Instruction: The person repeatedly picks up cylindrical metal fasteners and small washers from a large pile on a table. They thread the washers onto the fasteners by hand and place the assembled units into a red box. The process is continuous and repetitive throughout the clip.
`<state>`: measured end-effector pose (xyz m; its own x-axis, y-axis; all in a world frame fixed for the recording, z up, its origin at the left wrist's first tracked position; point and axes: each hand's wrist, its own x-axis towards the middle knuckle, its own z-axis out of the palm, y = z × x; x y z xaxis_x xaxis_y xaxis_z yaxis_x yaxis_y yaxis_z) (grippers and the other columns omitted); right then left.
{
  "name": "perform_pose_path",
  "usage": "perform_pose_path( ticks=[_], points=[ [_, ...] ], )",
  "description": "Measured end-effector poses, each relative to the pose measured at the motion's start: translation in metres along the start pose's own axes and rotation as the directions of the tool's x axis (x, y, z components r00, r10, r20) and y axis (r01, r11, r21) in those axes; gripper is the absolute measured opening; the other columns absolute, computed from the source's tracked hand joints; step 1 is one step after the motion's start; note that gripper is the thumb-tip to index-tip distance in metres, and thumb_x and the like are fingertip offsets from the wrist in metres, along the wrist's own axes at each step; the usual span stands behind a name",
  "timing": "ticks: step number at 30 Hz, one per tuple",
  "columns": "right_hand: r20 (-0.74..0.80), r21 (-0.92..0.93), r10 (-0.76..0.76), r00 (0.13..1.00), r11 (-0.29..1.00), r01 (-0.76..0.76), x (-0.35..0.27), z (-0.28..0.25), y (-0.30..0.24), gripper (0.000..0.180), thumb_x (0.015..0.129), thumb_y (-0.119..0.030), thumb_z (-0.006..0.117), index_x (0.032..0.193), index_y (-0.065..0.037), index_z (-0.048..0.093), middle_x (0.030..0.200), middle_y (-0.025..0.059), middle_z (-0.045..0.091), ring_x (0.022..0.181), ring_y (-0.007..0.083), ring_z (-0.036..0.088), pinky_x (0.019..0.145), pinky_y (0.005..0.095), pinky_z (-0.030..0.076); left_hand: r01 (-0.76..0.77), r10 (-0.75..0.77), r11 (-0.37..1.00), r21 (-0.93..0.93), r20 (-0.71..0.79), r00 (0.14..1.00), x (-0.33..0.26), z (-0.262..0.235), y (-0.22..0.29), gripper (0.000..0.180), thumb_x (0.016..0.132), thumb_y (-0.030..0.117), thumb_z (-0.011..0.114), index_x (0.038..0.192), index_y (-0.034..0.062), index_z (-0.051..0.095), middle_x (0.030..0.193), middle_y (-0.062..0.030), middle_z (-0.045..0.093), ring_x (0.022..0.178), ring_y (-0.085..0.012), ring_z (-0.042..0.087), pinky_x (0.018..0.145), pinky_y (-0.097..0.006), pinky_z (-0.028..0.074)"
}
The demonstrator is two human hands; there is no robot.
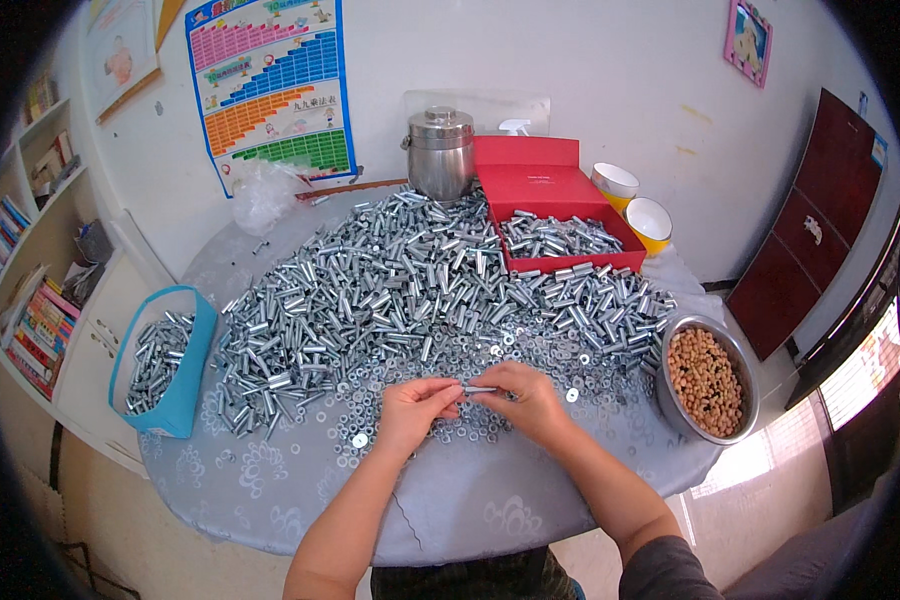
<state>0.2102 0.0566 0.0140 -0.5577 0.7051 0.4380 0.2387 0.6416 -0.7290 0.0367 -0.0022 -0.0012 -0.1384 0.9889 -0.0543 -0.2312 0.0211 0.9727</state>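
Over the near part of the table, my left hand and my right hand meet fingertip to fingertip. A small silver metal sleeve-like piece is pinched between them, the right fingers around one end and the left thumb and fingers closed at the other. Whether a washer or nut sits at its left end is too small to tell. Beneath and around the hands lie many loose washers. Behind them rises a large heap of silver metal sleeves and bolts.
A blue fabric bin of metal pieces stands at the left. At the back are a red box with more pieces, a steel canister, a plastic bag and two bowls. A metal basin of brown nut-like things sits right.
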Motion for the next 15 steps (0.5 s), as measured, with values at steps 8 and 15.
perform_pose_path(
  ticks=[8, 15],
  points=[
    [-0.108, 0.183, 0.079, 0.991, 0.981, -0.058, 0.001, 0.012, -0.008, 0.025, 0.068, -0.008, 0.068, 0.094, -0.008, 0.064, 0.085, 0.0075, 0.058, 0.075, 0.0195, 0.058, 0.063, 0.0285, 0.047, 0.046, -0.049, 0.996, -0.075, -0.034, 0.998, -0.001, 0.001, 0.001, 0.018, 0.080, 0.008, 0.060, 0.092, -0.0043, 0.061, 0.079, -0.0110, 0.063, 0.065, -0.0133, 0.060, 0.058, -0.023, 0.053],
    [0.111, -0.243, -0.145, 0.983, 0.955, 0.169, -0.001, 0.005, 0.010, 0.022, 0.068, -0.007, 0.065, 0.090, -0.008, 0.063, 0.083, 0.0076, 0.057, 0.077, 0.0251, 0.055, 0.069, 0.0335, 0.045, 0.029, -0.062, 0.984, -0.177, -0.183, 0.981, 0.005, -0.013, 0.008, 0.017, 0.081, 0.008, 0.058, 0.092, -0.0048, 0.059, 0.082, -0.0139, 0.063, 0.067, -0.0154, 0.061, 0.060, -0.026, 0.054]
  ],
)
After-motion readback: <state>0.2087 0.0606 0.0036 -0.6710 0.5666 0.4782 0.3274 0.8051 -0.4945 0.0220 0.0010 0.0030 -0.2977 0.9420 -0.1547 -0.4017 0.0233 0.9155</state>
